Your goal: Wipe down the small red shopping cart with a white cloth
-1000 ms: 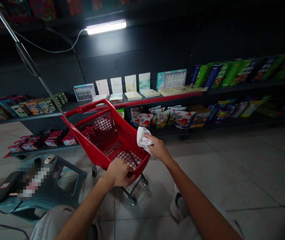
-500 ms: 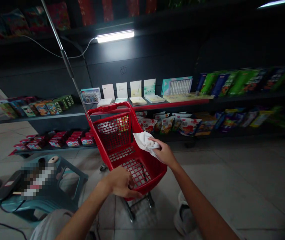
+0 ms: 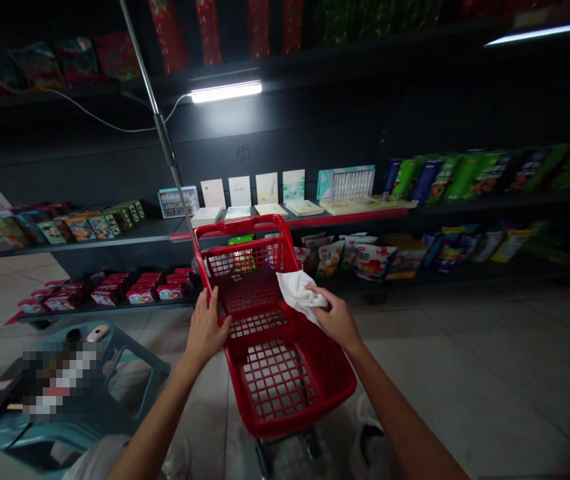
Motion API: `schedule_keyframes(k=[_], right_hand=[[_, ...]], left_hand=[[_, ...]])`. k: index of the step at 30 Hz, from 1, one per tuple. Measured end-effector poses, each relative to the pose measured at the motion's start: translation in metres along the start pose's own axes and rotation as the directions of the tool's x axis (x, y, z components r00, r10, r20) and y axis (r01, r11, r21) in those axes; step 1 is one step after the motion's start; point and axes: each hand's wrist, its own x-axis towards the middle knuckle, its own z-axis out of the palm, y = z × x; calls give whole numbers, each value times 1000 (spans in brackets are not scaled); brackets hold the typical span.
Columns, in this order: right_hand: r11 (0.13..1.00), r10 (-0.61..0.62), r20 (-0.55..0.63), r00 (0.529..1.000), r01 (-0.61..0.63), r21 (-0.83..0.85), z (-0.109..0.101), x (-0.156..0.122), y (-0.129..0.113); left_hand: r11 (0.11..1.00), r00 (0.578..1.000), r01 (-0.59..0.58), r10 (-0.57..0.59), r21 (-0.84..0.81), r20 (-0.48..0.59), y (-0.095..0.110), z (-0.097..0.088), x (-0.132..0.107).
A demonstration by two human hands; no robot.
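A small red plastic shopping cart (image 3: 289, 427) with a grid floor stands on the tiles before me, a tall metal pole (image 3: 165, 137) rising at its left by the handle. My left hand (image 3: 207, 327) rests against the cart's left rim, its fingers stretched out and apart, with nothing in them. In my right hand (image 3: 337, 320) a white cloth (image 3: 297, 290) is bunched under the fingers, lying against the right rim of the cart. The fingers partly cover the cloth.
Behind the cart runs a dark shelf (image 3: 275, 220) with upright booklets (image 3: 267, 190), snack bags (image 3: 375, 257) and small boxes (image 3: 99, 223). A blue-grey plastic stool (image 3: 139, 367) holding a black device stands on the left. A lit tube lamp (image 3: 227, 91) hangs above.
My left hand has gone from the cart's near edge to its left rim, and its fingers have spread. The cart now sits slightly right and turned. My right hand, still with the cloth, has shifted slightly right.
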Motion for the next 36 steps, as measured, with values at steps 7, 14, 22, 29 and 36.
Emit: schedule_keyframes(k=[7,14,22,29,36], right_hand=[[973,-146,4,989,144,-180,1,-10,-7],[852,-242,101,965,262,-454,9,-9,-19],[860,-397,222,891,445,-250,75,58,-72],[875,-430,34,902,425,-232,199,120,-84],[859,-262,376,889,392,-328,250,69,0]], left_hand=[[945,960,229,-180,-232,215,-15,8,2],[944,962,240,-198,-229,189,-17,4,-2],[958,960,191,-136,-215,244,-25,0,-1],[961,957,174,-114,-215,266,-20,-3,-2],[967,949,176,-116,-184,294,-18,-4,-8]])
